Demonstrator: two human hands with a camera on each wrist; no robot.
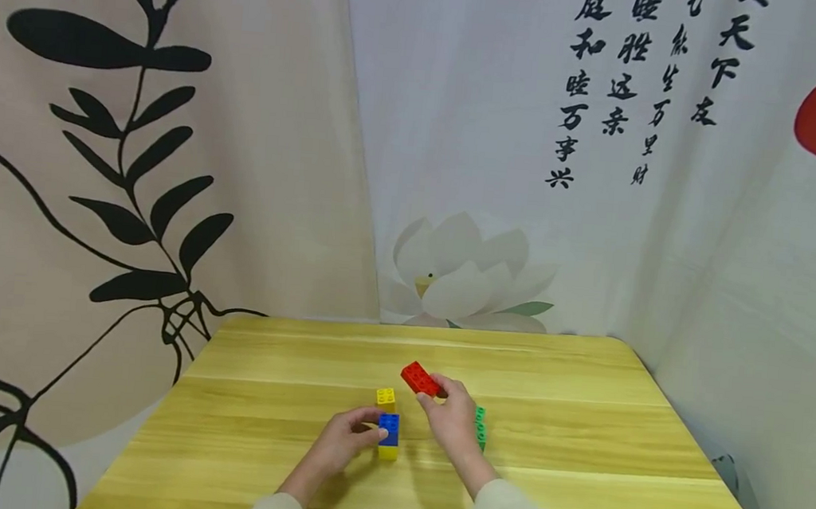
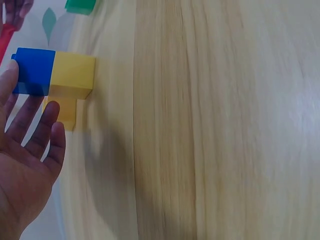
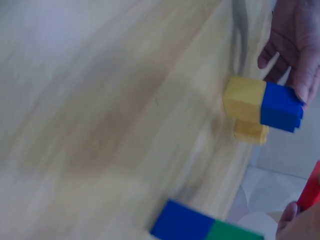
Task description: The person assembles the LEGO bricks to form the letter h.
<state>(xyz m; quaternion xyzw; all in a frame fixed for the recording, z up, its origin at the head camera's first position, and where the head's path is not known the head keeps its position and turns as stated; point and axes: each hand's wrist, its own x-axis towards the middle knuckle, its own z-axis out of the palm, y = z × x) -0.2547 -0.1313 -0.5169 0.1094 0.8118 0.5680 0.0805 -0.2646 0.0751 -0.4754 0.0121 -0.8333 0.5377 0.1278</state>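
In the head view my left hand (image 1: 344, 441) holds a blue toy brick (image 1: 391, 423) between thumb and fingers. That brick sits on a yellow brick (image 1: 388, 453), forming a two-high stack on the table. Raised to the right of the stack, my right hand (image 1: 455, 428) pinches a red brick (image 1: 418, 377) by its near end, studs showing. Right behind the stack is another yellow brick (image 1: 385, 397). The left wrist view shows the thumb at the studded end of the blue brick (image 2: 35, 72), the other fingers loosely bent beside the stack.
A green brick (image 1: 481, 428) stands just right of my right hand, partly covered by it. In the right wrist view it rests on a blue brick (image 3: 182, 222). The wooden table (image 1: 261, 387) reaches back to a printed cloth backdrop (image 1: 286, 157).
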